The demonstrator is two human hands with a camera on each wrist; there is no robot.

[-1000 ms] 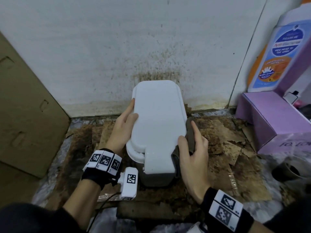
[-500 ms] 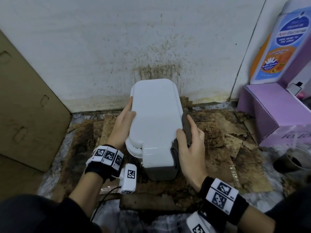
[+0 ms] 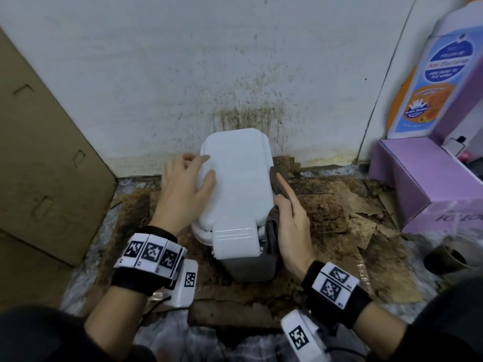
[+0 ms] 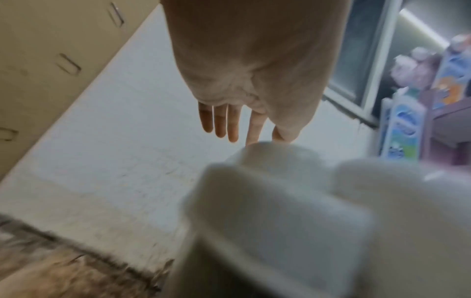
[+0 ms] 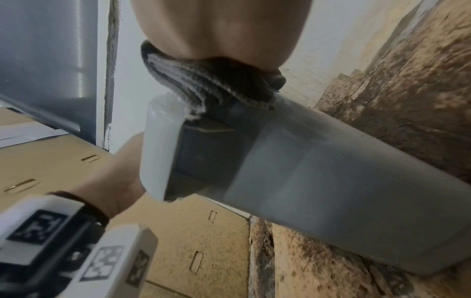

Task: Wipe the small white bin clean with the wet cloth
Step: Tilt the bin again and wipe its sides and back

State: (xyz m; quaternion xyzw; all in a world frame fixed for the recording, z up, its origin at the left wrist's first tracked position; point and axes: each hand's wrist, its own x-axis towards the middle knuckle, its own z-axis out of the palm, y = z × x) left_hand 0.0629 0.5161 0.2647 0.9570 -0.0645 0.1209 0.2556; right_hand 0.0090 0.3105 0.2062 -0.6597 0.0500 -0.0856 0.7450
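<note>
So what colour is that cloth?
The cloth is dark grey with pale ribbed stripes, clearest in the right wrist view.

Bin (image 3: 236, 184): stands on torn cardboard sheets (image 3: 337, 215), its back close to the wall (image 3: 209, 61).
Left hand (image 3: 183, 189): against the bin's left edge; thumb on the lid, fingers reaching over its left side toward the wall.
Right hand (image 3: 292, 226): against the bin's right side.
Cloth (image 3: 273, 231): between the right fingers (image 3: 283, 185) and the bin's right side, touching both.
Flat carton (image 3: 39, 158): well left of the left fingers (image 4: 231, 121), leaning at the wall.
Box (image 3: 423, 184): right of the right fingers, well apart.
Bottle (image 3: 433, 69): on the box, behind it, by the wall.
</note>
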